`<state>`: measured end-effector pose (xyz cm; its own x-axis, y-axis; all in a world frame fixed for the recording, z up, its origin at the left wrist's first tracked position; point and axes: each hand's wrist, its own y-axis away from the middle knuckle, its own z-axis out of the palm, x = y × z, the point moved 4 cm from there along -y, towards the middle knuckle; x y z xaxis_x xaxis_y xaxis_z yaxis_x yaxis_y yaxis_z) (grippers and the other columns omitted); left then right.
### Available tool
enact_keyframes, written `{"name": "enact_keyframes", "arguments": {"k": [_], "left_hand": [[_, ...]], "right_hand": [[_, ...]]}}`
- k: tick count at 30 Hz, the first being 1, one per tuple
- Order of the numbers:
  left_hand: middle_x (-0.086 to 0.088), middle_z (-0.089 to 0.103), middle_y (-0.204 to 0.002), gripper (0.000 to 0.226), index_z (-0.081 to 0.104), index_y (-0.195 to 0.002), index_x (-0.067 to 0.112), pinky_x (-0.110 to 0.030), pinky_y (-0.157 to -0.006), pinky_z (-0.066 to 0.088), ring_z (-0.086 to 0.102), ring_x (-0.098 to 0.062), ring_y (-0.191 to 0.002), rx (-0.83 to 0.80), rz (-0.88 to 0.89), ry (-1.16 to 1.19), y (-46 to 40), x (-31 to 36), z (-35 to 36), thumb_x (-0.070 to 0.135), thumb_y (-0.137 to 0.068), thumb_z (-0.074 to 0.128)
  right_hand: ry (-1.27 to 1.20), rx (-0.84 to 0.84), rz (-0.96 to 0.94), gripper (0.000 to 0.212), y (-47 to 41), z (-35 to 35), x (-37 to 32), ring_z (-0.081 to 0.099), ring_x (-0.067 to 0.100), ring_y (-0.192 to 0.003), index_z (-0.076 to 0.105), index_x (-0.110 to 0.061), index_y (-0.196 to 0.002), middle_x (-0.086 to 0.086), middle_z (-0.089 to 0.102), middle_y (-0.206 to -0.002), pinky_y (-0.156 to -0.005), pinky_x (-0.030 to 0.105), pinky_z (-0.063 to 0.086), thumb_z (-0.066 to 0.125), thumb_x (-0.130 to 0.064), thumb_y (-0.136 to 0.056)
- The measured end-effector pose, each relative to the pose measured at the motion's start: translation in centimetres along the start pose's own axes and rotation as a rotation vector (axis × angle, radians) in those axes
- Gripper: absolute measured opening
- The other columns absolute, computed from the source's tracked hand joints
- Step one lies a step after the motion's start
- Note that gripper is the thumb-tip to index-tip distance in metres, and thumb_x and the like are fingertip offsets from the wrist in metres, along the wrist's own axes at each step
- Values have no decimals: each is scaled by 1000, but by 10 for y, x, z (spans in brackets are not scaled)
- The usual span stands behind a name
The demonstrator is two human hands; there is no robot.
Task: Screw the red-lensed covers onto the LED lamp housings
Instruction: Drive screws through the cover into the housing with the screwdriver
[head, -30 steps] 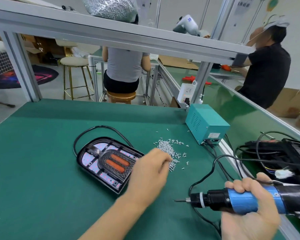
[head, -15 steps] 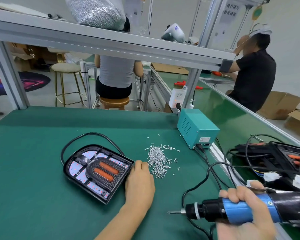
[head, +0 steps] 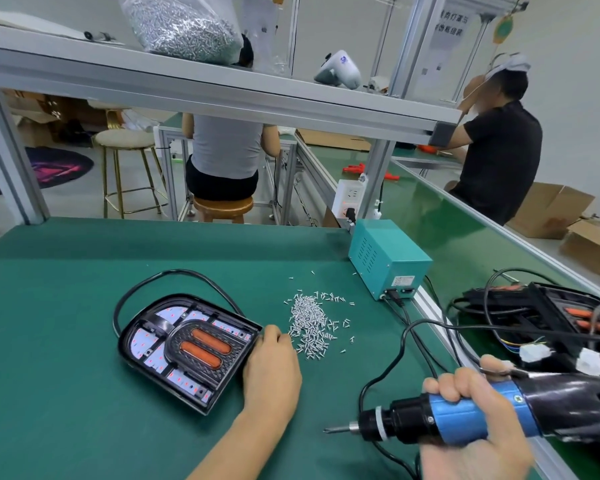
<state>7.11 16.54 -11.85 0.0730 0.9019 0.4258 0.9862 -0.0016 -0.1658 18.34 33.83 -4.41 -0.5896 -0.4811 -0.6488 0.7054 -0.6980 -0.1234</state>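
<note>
A black LED lamp housing (head: 142, 344) lies on the green mat, with a cover bearing two red lenses (head: 201, 346) seated on it. A black cable (head: 174, 273) loops behind it. My left hand (head: 272, 372) rests on the mat against the lamp's right edge. Its fingers are bent and the tips are hidden, so I cannot see whether it holds screws. A pile of small silver screws (head: 310, 327) lies just right of that hand. My right hand (head: 465, 386) grips a blue and black electric screwdriver (head: 465, 415) low at the right, bit pointing left, away from the lamp.
A teal power box (head: 388, 258) stands at the mat's back right, cords running to the screwdriver. More black lamp parts with wires (head: 551, 323) lie at the right. An aluminium shelf (head: 222, 95) overhead carries a bag of screws (head: 184, 26). Two people sit beyond the bench.
My left hand has drawn back from the screw pile and now lies against the lamp's right edge. The screwdriver stays in my right hand, roughly where it was.
</note>
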Motion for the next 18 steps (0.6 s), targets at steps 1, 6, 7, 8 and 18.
{"name": "enact_keyframes", "arguments": {"k": [1, 6, 7, 8, 18], "left_hand": [[3, 44, -122, 26, 56, -117, 16, -24, -85, 41, 53, -14, -106, -2, -5, 2, -1, 0, 0, 19, -99, 38], [3, 46, -120, 23, 60, -109, 14, -28, -78, 44, 60, -18, -94, -10, -23, 15, -3, -1, -2, 10, -97, 41], [3, 47, -119, 23, 60, -107, 14, -28, -77, 45, 61, -19, -91, -8, -26, 20, -4, -2, -2, 9, -96, 41], [3, 48, -118, 23, 61, -105, 14, -28, -76, 45, 62, -19, -89, -4, -28, 22, -4, -2, -2, 8, -96, 41], [3, 48, -119, 20, 58, -105, 14, -28, -77, 43, 61, -20, -92, 23, -66, 43, -2, -1, -6, 9, -95, 42]], "right_hand": [[-2, -3, -5, 41, 0, 0, 0, 45, 7, -50, 58, -28, -85, -9, 44, -56, -59, 17, 49, 35, 6, -89], [-11, -25, -11, 37, -1, 1, 2, 47, 6, -50, 58, -28, -86, -10, 46, -56, -59, 18, 49, 38, 3, -86], [-11, -27, -9, 37, -1, 0, 2, 47, 6, -50, 58, -28, -86, -10, 46, -56, -59, 18, 50, 38, 3, -86], [-10, -27, -8, 37, -1, 1, 2, 47, 6, -50, 58, -28, -86, -10, 46, -56, -59, 18, 50, 38, 3, -86], [4, 2, 8, 36, 0, 0, 4, 46, 6, -49, 56, -26, -86, -9, 45, -55, -59, 17, 49, 37, 4, -87]]}}
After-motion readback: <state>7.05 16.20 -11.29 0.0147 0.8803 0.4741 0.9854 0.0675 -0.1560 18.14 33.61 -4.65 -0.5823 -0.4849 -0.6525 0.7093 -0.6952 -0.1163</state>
